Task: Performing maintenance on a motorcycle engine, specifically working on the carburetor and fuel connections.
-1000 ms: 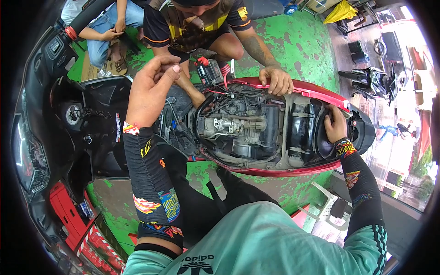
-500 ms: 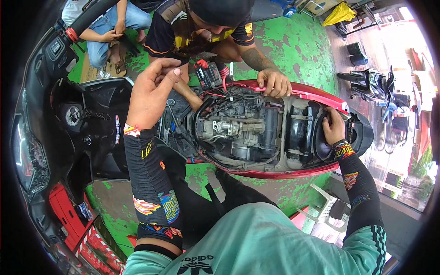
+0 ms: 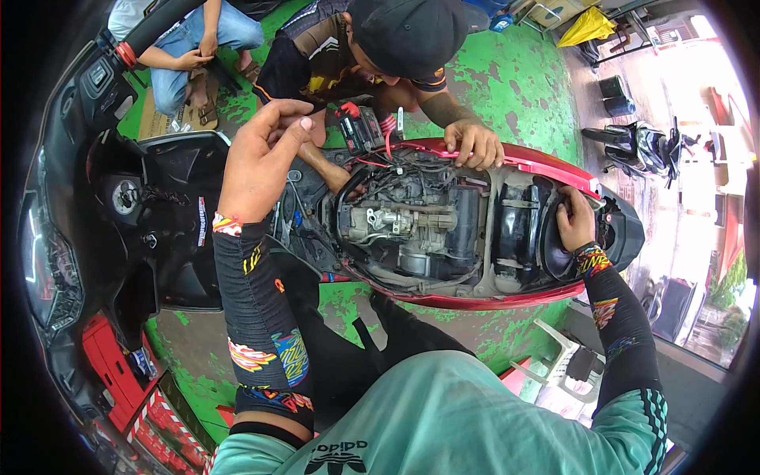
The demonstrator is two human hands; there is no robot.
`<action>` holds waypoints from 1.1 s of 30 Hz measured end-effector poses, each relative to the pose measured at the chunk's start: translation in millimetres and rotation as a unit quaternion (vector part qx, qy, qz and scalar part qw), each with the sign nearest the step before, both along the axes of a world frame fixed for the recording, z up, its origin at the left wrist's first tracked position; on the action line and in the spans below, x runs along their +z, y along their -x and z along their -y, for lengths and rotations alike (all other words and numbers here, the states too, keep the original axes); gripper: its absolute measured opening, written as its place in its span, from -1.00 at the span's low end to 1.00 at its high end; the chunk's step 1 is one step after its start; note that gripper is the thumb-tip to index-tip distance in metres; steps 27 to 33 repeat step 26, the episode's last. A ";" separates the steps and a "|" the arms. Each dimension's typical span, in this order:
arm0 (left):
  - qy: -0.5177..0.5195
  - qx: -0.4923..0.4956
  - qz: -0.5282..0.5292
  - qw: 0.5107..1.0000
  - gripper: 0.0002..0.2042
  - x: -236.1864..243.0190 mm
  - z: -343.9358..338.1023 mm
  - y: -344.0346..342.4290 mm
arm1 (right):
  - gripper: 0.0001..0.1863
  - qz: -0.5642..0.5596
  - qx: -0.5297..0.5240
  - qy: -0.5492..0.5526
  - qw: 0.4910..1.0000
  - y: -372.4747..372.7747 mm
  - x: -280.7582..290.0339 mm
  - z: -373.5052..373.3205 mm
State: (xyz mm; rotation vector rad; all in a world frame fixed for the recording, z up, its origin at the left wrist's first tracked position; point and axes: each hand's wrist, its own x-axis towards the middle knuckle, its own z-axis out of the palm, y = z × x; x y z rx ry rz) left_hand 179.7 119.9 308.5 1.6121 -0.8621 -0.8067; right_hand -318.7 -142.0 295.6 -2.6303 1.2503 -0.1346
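A scooter with its seat off lies across in front of me, the engine [image 3: 396, 226] bare inside its red body panel [image 3: 475, 302]. My left hand [image 3: 261, 162] is raised over the footboard, fingers loosely bent, thumb apart from them, nothing visible in it. At the rear, my right hand [image 3: 577, 220] curls over the edge of the black tail section [image 3: 621, 237]. Opposite me a crouching person in a black cap has one hand [image 3: 475, 144] on the far red panel. That person's other hand [image 3: 340, 176] reaches in beside the engine, its fingertips hidden.
A battery [image 3: 362, 131] with red leads stands beyond the engine bay. Hand tools [image 3: 293, 198] lie on the footboard. Another person [image 3: 186, 55] sits at the far left. A red tool box [image 3: 119, 368] is at lower left, a white plastic chair [image 3: 558, 356] at lower right.
The person opposite has shifted their head to the right and lower, showing more of the cap. Both my hands have stayed in place.
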 end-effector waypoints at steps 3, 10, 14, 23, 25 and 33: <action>0.001 0.003 -0.006 1.000 -0.76 0.8 -0.9 0.5 | -0.66 -0.004 -0.007 -0.007 1.000 -1.0 0.8 -0.4; 0.005 0.003 -0.009 1.000 -0.76 -2.3 -2.8 0.3 | -0.65 -0.004 -0.002 -0.006 1.000 -4.6 3.6 -2.5; 0.001 0.004 -0.014 1.000 -0.76 -4.2 -2.7 -1.0 | -0.66 0.002 -0.002 0.001 1.000 0.0 -0.9 -0.3; 0.003 0.007 -0.015 1.000 -0.76 -2.0 -3.6 0.2 | -0.67 0.004 -0.002 0.005 1.000 -0.6 -1.4 -0.6; 0.006 0.006 -0.020 1.000 -0.76 -2.7 -4.2 0.2 | -0.67 -0.001 -0.005 0.000 1.000 -3.1 0.3 -1.4; 0.006 0.007 -0.020 1.000 -0.76 -2.8 -4.5 0.1 | -0.66 0.000 -0.002 0.005 1.000 -1.4 -1.3 -0.4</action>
